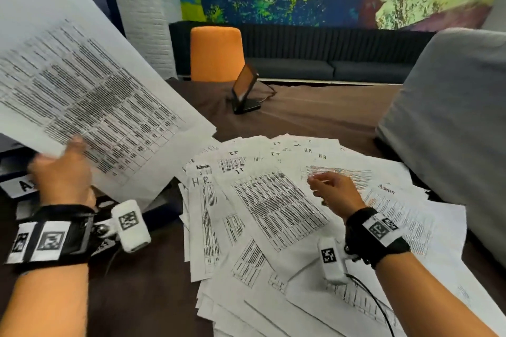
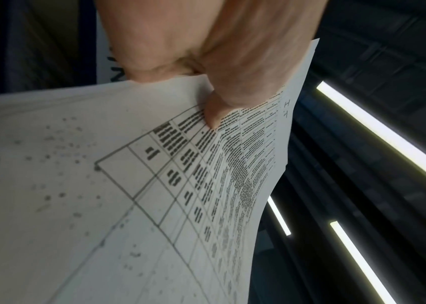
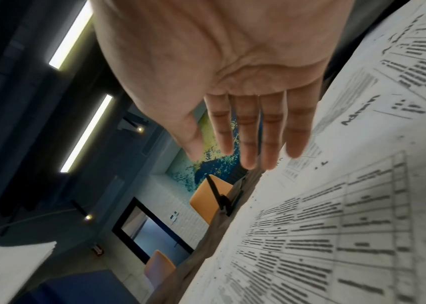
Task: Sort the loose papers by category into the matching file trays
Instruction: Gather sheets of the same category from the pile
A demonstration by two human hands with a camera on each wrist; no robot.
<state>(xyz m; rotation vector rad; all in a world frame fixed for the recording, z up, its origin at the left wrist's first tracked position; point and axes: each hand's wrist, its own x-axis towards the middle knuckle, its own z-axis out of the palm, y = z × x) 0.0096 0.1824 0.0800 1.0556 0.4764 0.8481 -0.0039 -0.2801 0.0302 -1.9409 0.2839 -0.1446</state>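
My left hand [image 1: 61, 169] grips a printed sheet [image 1: 82, 74] by its lower edge and holds it raised at the left, over dark file trays [image 1: 16, 172]. In the left wrist view the thumb [image 2: 214, 111] presses on the sheet [image 2: 103, 195], which carries a table and a handwritten "IT". A spread pile of loose papers [image 1: 273, 200] marked HR, IT and Admin covers the table's middle. My right hand [image 1: 332, 186] hovers over that pile with its fingers [image 3: 248, 139] straight and holds nothing.
A white label [image 1: 19, 186] starting with "A" sits on the front of a tray at the left. A tilted black screen on a stand [image 1: 245, 90] is on the brown table [image 1: 315, 112]. An orange chair [image 1: 216, 53] and a grey seat [image 1: 451, 117] stand behind.
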